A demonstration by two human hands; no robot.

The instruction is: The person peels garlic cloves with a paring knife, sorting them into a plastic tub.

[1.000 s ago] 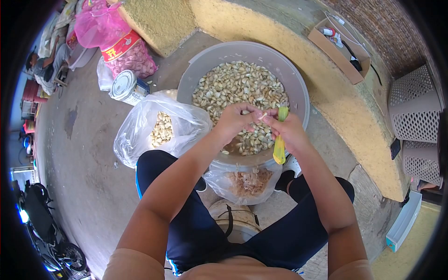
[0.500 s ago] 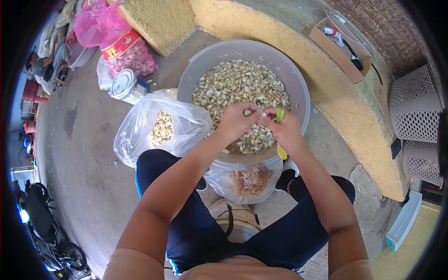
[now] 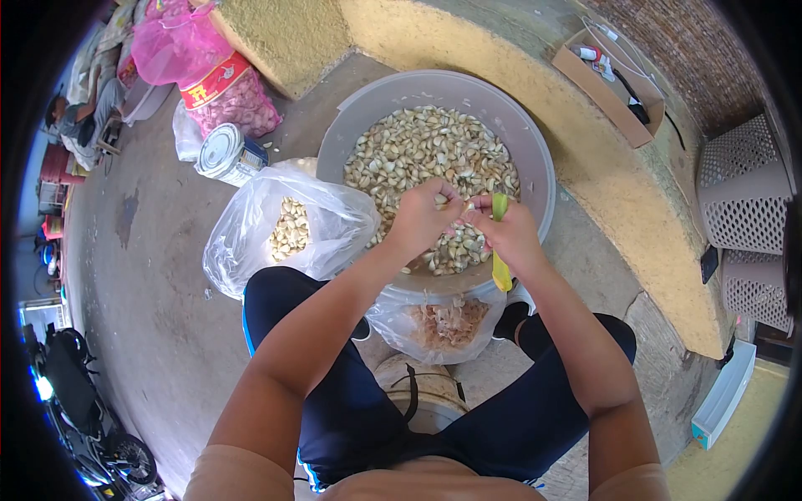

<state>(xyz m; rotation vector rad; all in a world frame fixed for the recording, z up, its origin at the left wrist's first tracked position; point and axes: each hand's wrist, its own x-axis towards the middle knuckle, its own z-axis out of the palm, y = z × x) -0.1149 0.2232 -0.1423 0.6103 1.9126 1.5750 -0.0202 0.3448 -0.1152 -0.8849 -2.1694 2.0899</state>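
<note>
My left hand (image 3: pixel 428 213) is closed in a pinch over the tub, with a pale garlic clove (image 3: pixel 442 199) showing between its thumb and fingers. Close beside it, my right hand (image 3: pixel 513 234) grips a yellow-green knife (image 3: pixel 500 269); only its flat coloured handle stands out, and no blade can be made out. Another small pale bit, perhaps clove or skin, shows at the right fingertips. Beneath both hands, many garlic cloves (image 3: pixel 430 150) sit in shallow brownish water in a large grey tub (image 3: pixel 535 159).
Left of the tub lies a clear plastic bag (image 3: pixel 242 225) of peeled cloves. A bag of skins (image 3: pixel 447 326) hangs at the tub's near side. A can (image 3: pixel 225 154) and pink mesh sack (image 3: pixel 238 104) stand behind. A cardboard box (image 3: pixel 614 92) sits on the ledge.
My two hands have drawn slightly apart at the fingertips. The yellow-green knife has shifted a little left and down with my right hand.
</note>
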